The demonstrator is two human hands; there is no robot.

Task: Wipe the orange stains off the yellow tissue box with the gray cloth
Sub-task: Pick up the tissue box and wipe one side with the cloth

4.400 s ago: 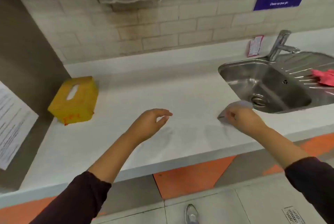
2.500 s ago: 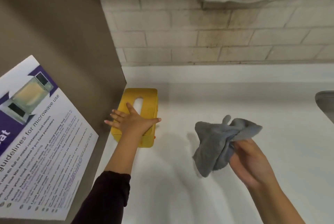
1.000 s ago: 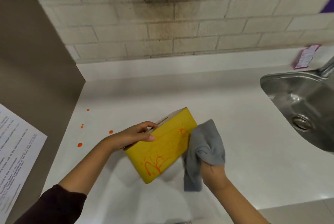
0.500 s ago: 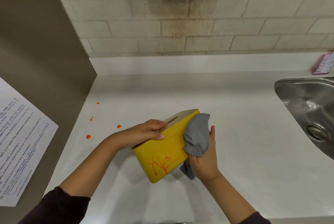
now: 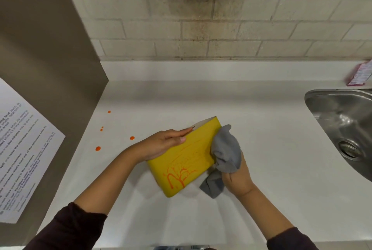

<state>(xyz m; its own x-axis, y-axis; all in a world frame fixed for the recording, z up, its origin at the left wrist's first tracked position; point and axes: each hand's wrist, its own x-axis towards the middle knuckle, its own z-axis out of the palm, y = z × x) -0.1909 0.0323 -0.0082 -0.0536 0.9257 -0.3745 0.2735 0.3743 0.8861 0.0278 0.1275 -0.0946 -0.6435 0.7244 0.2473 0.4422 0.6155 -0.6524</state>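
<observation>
Left hand [image 5: 161,146] fingers clamp tilted yellow cardboard tissue box [image 5: 185,159]; right hand [image 5: 235,177] fingers bunched on gray cloth [image 5: 226,153]; advise firm strokes down to orange stains [image 5: 178,176].

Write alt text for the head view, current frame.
A person's left hand tilts a yellow tissue box on a white counter while the right hand presses a gray cloth against its right end. Orange stains mark the box's lower face; orange drops dot the counter.

smooth yellow tissue box [image 5: 187,155] | soft matt gray cloth [image 5: 226,152] | glossy white countertop [image 5: 261,128] | shiny steel sink [image 5: 342,116] | rough brick wall [image 5: 201,28]
</observation>
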